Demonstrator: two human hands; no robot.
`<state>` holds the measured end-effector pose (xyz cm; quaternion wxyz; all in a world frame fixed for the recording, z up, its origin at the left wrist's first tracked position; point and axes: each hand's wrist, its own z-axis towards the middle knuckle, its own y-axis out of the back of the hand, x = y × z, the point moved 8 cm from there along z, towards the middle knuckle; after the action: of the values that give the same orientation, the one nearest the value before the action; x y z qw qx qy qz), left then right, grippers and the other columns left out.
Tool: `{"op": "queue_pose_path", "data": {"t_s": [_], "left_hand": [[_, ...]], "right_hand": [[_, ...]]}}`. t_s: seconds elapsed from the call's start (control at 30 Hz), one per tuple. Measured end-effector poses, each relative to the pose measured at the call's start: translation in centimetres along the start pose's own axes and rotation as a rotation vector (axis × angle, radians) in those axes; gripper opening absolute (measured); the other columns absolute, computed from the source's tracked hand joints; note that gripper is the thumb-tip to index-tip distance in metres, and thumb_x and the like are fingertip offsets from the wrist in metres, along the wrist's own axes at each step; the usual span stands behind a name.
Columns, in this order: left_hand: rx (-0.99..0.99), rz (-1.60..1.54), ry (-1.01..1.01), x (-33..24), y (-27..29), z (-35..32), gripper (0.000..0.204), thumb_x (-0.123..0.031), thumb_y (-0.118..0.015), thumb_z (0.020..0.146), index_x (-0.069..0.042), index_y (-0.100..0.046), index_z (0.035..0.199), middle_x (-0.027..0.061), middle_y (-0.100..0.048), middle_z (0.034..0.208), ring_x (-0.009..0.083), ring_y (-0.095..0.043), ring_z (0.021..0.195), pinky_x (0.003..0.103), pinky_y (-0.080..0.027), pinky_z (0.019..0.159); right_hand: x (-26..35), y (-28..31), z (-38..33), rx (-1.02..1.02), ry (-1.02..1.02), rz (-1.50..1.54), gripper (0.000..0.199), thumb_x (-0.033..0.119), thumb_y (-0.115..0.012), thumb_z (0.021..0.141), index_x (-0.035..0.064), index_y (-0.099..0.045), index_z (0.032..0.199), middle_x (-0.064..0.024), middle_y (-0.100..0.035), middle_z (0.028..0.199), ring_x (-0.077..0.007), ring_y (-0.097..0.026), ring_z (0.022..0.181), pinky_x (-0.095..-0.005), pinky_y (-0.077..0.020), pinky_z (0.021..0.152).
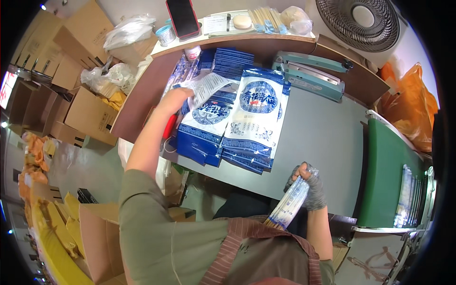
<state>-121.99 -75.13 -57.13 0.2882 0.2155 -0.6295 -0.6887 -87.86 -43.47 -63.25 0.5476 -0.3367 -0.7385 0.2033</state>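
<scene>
My left hand [179, 100] pinches the top edge of a blue-and-white printed plastic bag [211, 90], lifting it back so its text-covered side shows. That bag belongs to a stack of flat bags [202, 137] on the grey table. Beside it on the right lies a second stack of bags [251, 109], its top one white with a round blue emblem. Low on the right, my right hand [308, 187], in a grey fingerless glove, is closed around a bundle of thin sticks in blue-and-white wrappers [290, 202]. The bundle's lower ends point toward my apron.
A teal heat sealer [311, 76] stands at the table's back. Behind it, a shelf [213, 39] holds a phone [183, 18] and loose wooden sticks [267, 20]. A green surface [387, 175] with more wrapped sticks [407, 197] adjoins on the right. Cardboard boxes [90, 114] crowd the left.
</scene>
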Motion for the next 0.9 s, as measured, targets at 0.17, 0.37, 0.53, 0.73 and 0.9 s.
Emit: {"op": "queue_pose_path", "data": {"t_s": [0.17, 0.37, 0.53, 0.73, 0.9], "left_hand": [[-0.488, -0.624, 0.295, 1.6, 13.2, 2.5, 0.023, -0.019, -0.056, 0.086, -0.004, -0.069, 0.099, 0.0225, -0.067, 0.097, 0.0336, -0.065, 0.094, 0.043, -0.048, 0.084], [-0.835, 0.195, 0.228, -2.7, 31.7, 1.3, 0.021, -0.015, -0.06, 0.089, 0.002, -0.065, 0.1, 0.0176, -0.069, 0.084, 0.0263, -0.067, 0.07, 0.034, -0.051, 0.066], [0.12, 0.2, -0.255, -6.4, 22.0, 10.1, 0.025, -0.016, -0.061, 0.081, -0.001, -0.064, 0.101, 0.0183, -0.066, 0.085, 0.038, -0.062, 0.074, 0.041, -0.049, 0.071], [-0.798, 0.428, 0.348, -3.9, 26.1, 8.0, 0.018, -0.021, -0.056, 0.085, -0.01, -0.064, 0.097, 0.018, -0.066, 0.077, 0.0366, -0.066, 0.076, 0.049, -0.05, 0.065], [-0.256, 0.253, 0.007, -6.5, 20.6, 10.5, 0.017, -0.023, -0.061, 0.08, -0.009, -0.071, 0.081, 0.0144, -0.069, 0.084, 0.0356, -0.067, 0.075, 0.046, -0.052, 0.068]], "right_hand": [[-0.3, 0.2, 0.7, -0.036, -0.016, 0.007, 0.02, 0.022, -0.07, 0.08, 0.0085, -0.055, 0.082, -0.0088, -0.059, 0.073, -0.0218, -0.06, 0.062, -0.0372, -0.0536, 0.058], [-0.6, -0.6, 0.3, -0.003, -0.023, 0.025, 0.02, 0.022, -0.07, 0.081, 0.0091, -0.055, 0.082, -0.0088, -0.059, 0.074, -0.0219, -0.06, 0.062, -0.0377, -0.0537, 0.058], [-0.2, -0.5, -1.7, 0.044, 0.004, 0.013, 0.02, 0.022, -0.071, 0.08, 0.0088, -0.057, 0.083, -0.0094, -0.06, 0.076, -0.0216, -0.062, 0.066, -0.0369, -0.0549, 0.062], [0.6, 1.5, -4.0, 0.052, 0.087, 0.035, 0.02, 0.022, -0.071, 0.08, 0.0078, -0.057, 0.082, -0.0097, -0.06, 0.076, -0.0224, -0.062, 0.067, -0.0364, -0.0543, 0.063], [1.9, 1.8, -5.6, 0.072, 0.121, -0.006, 0.022, 0.023, -0.07, 0.08, 0.0069, -0.056, 0.081, -0.0097, -0.06, 0.075, -0.023, -0.062, 0.067, -0.037, -0.0544, 0.063]]}}
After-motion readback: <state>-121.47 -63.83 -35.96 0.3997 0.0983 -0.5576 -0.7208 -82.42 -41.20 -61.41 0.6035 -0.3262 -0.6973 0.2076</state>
